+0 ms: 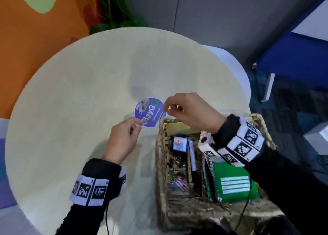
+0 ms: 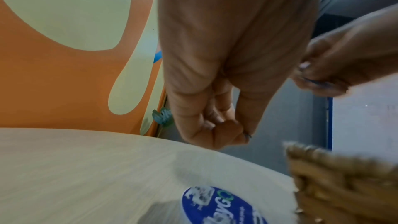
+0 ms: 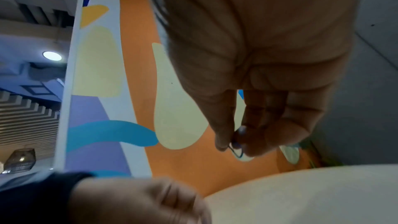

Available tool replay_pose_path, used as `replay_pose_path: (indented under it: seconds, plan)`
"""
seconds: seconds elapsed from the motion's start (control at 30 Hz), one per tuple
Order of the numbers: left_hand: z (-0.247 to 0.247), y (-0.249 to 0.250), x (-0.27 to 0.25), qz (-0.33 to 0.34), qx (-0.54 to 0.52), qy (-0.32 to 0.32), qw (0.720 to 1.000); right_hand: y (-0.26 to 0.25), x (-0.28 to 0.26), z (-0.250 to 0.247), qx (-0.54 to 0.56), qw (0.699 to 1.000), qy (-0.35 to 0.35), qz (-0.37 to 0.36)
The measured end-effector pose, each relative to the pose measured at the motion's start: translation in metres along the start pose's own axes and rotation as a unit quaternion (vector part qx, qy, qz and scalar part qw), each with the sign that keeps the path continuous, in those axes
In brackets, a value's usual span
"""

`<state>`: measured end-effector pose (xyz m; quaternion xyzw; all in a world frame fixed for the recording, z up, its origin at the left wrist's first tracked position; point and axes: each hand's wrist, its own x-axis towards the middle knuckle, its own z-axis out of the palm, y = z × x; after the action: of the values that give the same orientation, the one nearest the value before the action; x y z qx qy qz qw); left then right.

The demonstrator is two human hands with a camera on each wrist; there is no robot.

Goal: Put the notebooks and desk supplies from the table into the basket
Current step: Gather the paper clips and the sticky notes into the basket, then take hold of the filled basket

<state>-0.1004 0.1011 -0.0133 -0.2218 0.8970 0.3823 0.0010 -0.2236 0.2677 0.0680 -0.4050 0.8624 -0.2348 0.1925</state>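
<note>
Round pale table (image 1: 79,96), its far and left portions bare. Wicker basket (image 1: 160,163) at the near right edge, long axis running from the person outward; inside, a green notebook (image 1: 234,185) and marker (image 1: 192,159) lie along that axis. Round blue sticker (image 1: 148,112) flat on the table, touching the basket's far-left corner. Left hand (image 1: 122,142), fingers curled, pinches a small clip. Right hand (image 1: 190,111) pinches a blue paper clip (image 3: 235,152) above that corner.
</note>
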Motion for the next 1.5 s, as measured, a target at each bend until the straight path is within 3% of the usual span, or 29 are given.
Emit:
replay_pose_path:
  seconds: [0.1, 0.2, 0.33, 0.63, 0.73, 0.83, 0.9, 1.0, 1.1, 1.2, 1.27, 1.37, 1.43, 1.5]
  plan:
    - [-0.006, 0.006, -0.033, 0.009, -0.032, -0.006, 0.999, 0.005, -0.066, 0.035, -0.011, 0.997, -0.05, 0.053]
    - [-0.01, 0.016, -0.062, 0.018, -0.068, -0.025, 0.997, 0.01, -0.101, 0.069, -0.053, 0.979, -0.155, 0.12]
    - [-0.013, 0.039, -0.094, 0.033, -0.075, -0.059, 0.995, 0.011, -0.101, 0.096, -0.125, 0.951, -0.259, 0.112]
    - [0.016, 0.066, -0.13, 0.082, 0.044, -0.151, 0.984, 0.009, -0.08, 0.13, -0.223, 0.92, -0.307, 0.099]
    - [0.032, 0.072, -0.129, 0.119, 0.109, -0.181, 0.97, 0.011, -0.091, 0.098, -0.179, 0.943, -0.251, 0.123]
    - [0.051, 0.079, -0.122, 0.136, 0.179, -0.212, 0.951, 0.014, -0.123, 0.05, -0.095, 0.977, -0.112, 0.155]
    - [0.064, 0.082, -0.117, 0.133, 0.218, -0.243, 0.936, 0.018, -0.154, 0.024, -0.029, 0.983, -0.011, 0.179]
    - [0.077, 0.086, -0.111, 0.135, 0.272, -0.282, 0.91, 0.028, -0.204, 0.002, 0.009, 0.97, 0.116, 0.215]
    - [0.085, 0.087, -0.11, 0.139, 0.315, -0.306, 0.888, 0.044, -0.244, 0.002, 0.026, 0.95, 0.175, 0.258]
    - [0.087, 0.085, -0.109, 0.133, 0.326, -0.309, 0.884, 0.06, -0.275, 0.006, 0.056, 0.919, 0.235, 0.31]
    - [0.077, 0.088, -0.109, 0.129, 0.282, -0.272, 0.911, 0.074, -0.293, 0.012, 0.067, 0.89, 0.288, 0.347]
    - [0.049, 0.088, -0.108, 0.12, 0.149, -0.117, 0.975, 0.103, -0.317, 0.029, 0.072, 0.85, 0.331, 0.403]
    - [0.034, 0.079, -0.106, 0.083, 0.093, -0.013, 0.992, 0.116, -0.324, 0.042, 0.102, 0.838, 0.281, 0.457]
    - [0.031, 0.063, -0.104, 0.024, 0.092, 0.015, 0.995, 0.122, -0.324, 0.055, 0.133, 0.832, 0.214, 0.494]
